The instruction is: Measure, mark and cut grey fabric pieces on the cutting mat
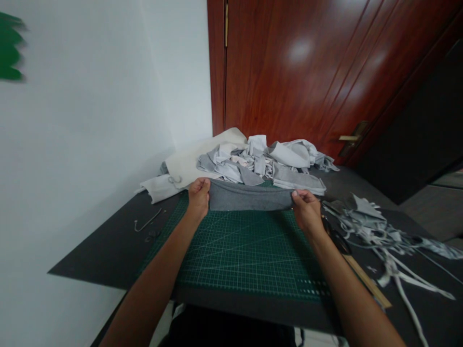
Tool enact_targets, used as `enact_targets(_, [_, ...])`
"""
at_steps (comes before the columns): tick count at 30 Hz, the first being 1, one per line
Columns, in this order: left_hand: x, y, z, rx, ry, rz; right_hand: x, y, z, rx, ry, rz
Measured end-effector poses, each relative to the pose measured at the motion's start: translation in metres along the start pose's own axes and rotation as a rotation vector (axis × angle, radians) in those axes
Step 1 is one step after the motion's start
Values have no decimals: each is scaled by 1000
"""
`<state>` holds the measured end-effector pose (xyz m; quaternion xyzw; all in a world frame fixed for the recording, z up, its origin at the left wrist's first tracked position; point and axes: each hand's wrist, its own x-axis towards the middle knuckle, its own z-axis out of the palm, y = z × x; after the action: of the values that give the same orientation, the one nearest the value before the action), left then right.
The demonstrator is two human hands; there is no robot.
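Observation:
A strip of dark grey fabric (251, 197) is stretched sideways between my two hands, over the far part of a green cutting mat (246, 250). My left hand (198, 195) pinches its left end, thumb on top. At the right end, my right hand (306, 207) grips the fabric between thumb and fingers. The strip's upper edge looks folded and sags a little in the middle. Whether its lower edge touches the mat I cannot tell.
Behind the strip lies a heap of grey and white fabric pieces (235, 161), against the wall and a wooden door (282, 72). To the right are fabric scraps (369, 221), dark-handled scissors (338, 238) and a wooden ruler (367, 279). A thread (148, 221) lies on the black table (104, 246).

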<state>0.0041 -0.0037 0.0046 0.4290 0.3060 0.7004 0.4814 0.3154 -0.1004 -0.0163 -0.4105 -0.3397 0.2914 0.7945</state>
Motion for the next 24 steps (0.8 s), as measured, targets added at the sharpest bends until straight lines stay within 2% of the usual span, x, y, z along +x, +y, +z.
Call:
enact_targets(3, [-2,-3,-1,27,-33,-21,0,4,-2,-26,11,-16])
enact_targets(7, [-4,-6,-3,72,-100,-66,-4,7,-3,-319,-14,-146])
enact_targets(9, [-4,-6,-2,73,-118,-64,-7,5,-2,-389,-39,-196])
enact_targets(12, [-1,-3,-2,40,-128,-39,-7,-7,-2,-267,-100,-159])
enact_targets(14, [2,1,-5,18,-182,-44,-4,-18,-6,-189,-212,-80])
enact_targets(16, [5,5,-12,52,-317,-74,-1,-30,-14,-220,-388,31])
enact_targets(18, [7,7,-21,167,-523,-129,2,-40,-23,-341,-594,168])
enact_targets(22, [8,13,-33,400,-946,-313,-1,-49,-34,-530,-1053,579])
enact_targets(24, [6,17,-34,461,-1110,-406,-4,-48,-32,-549,-1200,742])
